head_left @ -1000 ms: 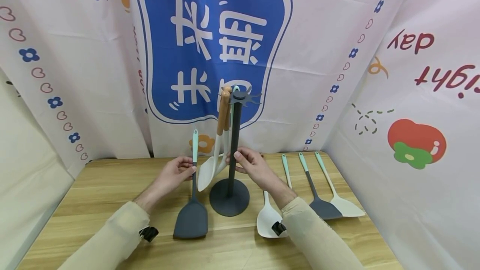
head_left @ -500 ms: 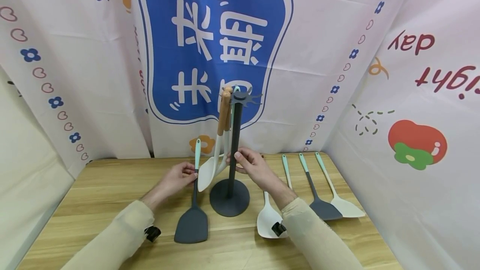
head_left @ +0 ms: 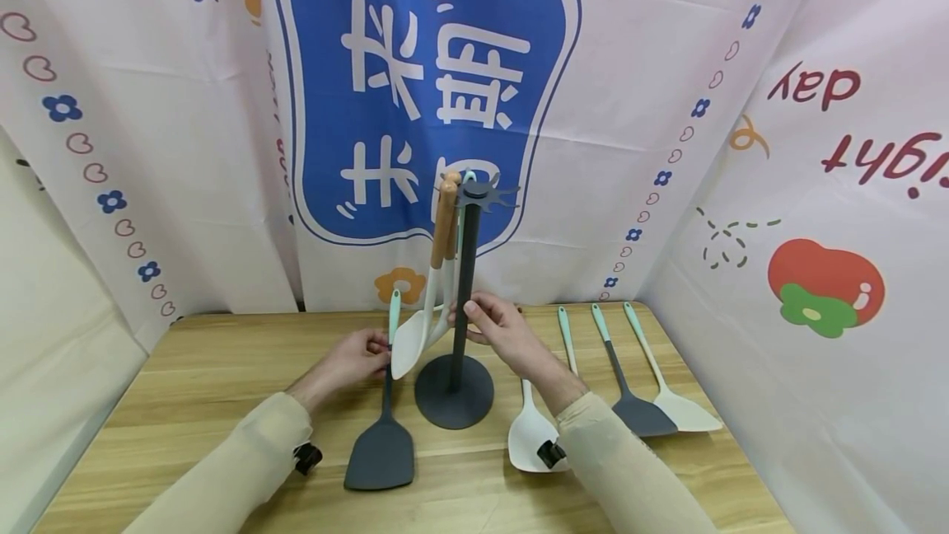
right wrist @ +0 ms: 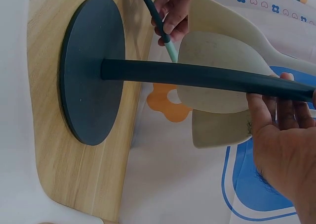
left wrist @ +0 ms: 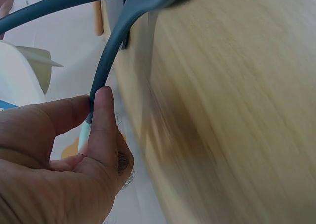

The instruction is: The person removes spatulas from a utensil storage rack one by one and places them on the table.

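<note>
My left hand (head_left: 354,361) pinches a dark grey spatula (head_left: 380,458) with a mint handle, thumb and fingertips on its shaft just below the mint part. The blade hangs downward, left of a black utensil stand (head_left: 454,412); whether it touches the table cannot be told. With my right hand (head_left: 510,334) I hold the stand's upright post partway up. From the stand's left side hang white-headed utensils (head_left: 408,344) with wooden handles (head_left: 441,225), and a mint handle shows behind. In the right wrist view, the fingers (right wrist: 259,105) lie against the post (right wrist: 177,75).
On the wooden table (head_left: 222,353), at right, lie a dark grey spatula (head_left: 641,414), a cream spatula (head_left: 685,410) and a white spatula (head_left: 528,435), partly hidden by my right forearm. Printed cloth (head_left: 638,23) hangs behind and at the sides. Hooks (head_left: 498,196) jut from the stand's top.
My left hand has shifted a little right, toward the stand, and the dark grey spatula has sunk lower in view with it. My right hand has stayed on the post.
</note>
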`<state>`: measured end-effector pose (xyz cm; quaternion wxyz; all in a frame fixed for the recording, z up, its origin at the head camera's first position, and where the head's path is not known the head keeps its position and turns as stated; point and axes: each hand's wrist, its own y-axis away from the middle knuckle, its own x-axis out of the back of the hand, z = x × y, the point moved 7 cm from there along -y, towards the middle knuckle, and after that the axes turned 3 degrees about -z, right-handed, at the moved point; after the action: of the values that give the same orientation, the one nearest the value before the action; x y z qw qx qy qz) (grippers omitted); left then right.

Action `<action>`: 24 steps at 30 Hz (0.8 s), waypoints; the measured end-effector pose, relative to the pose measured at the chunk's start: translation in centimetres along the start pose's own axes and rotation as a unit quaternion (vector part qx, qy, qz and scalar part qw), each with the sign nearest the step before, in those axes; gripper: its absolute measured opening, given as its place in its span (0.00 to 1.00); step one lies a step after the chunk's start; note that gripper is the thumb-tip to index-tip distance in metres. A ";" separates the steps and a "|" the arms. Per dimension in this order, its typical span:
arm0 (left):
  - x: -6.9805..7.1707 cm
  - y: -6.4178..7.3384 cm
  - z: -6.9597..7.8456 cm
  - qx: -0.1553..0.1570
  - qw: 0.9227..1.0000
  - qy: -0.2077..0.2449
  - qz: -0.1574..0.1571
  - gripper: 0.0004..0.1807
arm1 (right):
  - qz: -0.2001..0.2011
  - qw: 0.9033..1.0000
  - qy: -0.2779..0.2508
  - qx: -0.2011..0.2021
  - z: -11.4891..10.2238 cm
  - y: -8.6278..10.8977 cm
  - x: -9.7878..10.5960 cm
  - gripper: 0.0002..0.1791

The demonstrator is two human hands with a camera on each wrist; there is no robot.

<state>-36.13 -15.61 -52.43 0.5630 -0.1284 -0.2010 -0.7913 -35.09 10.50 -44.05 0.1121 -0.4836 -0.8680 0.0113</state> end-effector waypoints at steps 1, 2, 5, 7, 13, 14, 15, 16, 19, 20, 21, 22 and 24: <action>-0.1 0.0 0.0 0.000 1.000 -0.002 -0.003 0.16 | 0.000 1.000 -0.001 0.000 0.0 0.0 0.0 0.26; -0.1 0.0 0.0 0.002 1.000 -0.002 -0.006 0.16 | 0.000 1.000 -0.001 0.000 0.0 0.0 0.0 0.26; -0.3 -0.1 -0.1 0.008 1.000 0.001 -0.011 0.16 | -0.001 1.000 -0.002 -0.001 0.0 0.0 0.0 0.26; -0.5 -0.2 -0.2 0.012 1.000 0.002 -0.016 0.18 | -0.001 1.000 -0.002 -0.002 0.0 0.0 0.0 0.27; -0.8 -0.5 -0.9 0.019 0.999 -0.025 -0.021 0.17 | 0.000 1.000 -0.003 -0.005 0.1 0.0 0.0 0.27; -0.9 -0.6 -1.0 0.019 0.999 -0.030 -0.021 0.17 | 0.001 1.000 -0.003 -0.004 0.1 0.0 0.0 0.27; -0.9 -0.6 -1.1 0.022 0.999 -0.033 -0.021 0.17 | 0.001 1.000 -0.002 -0.004 0.1 0.0 0.0 0.27; -0.9 -0.7 -1.2 0.024 0.999 -0.033 -0.021 0.17 | 0.001 1.000 -0.002 -0.004 0.1 0.0 0.0 0.26; -1.0 -0.8 -1.4 0.028 0.999 -0.033 -0.021 0.16 | 0.000 1.000 -0.001 -0.003 0.1 0.0 0.0 0.27; -0.9 -0.8 -1.4 0.027 0.999 -0.035 -0.021 0.16 | 0.000 1.000 -0.001 -0.003 0.1 0.0 0.0 0.26; -0.9 -0.8 -1.5 0.028 0.999 -0.035 -0.020 0.16 | -0.001 1.000 -0.001 -0.002 0.1 0.0 0.0 0.26; -0.9 -0.8 -1.5 0.027 0.999 -0.036 -0.020 0.16 | -0.001 1.000 -0.001 -0.002 0.1 -0.1 0.0 0.26; -0.8 -0.7 -1.4 0.025 0.999 -0.041 -0.018 0.16 | -0.001 1.000 -0.001 -0.002 0.1 -0.1 0.0 0.26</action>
<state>-36.48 -15.44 -54.16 0.5426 -0.1431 -0.2462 -0.7902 -35.17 10.46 -44.19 0.1105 -0.4831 -0.8685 0.0097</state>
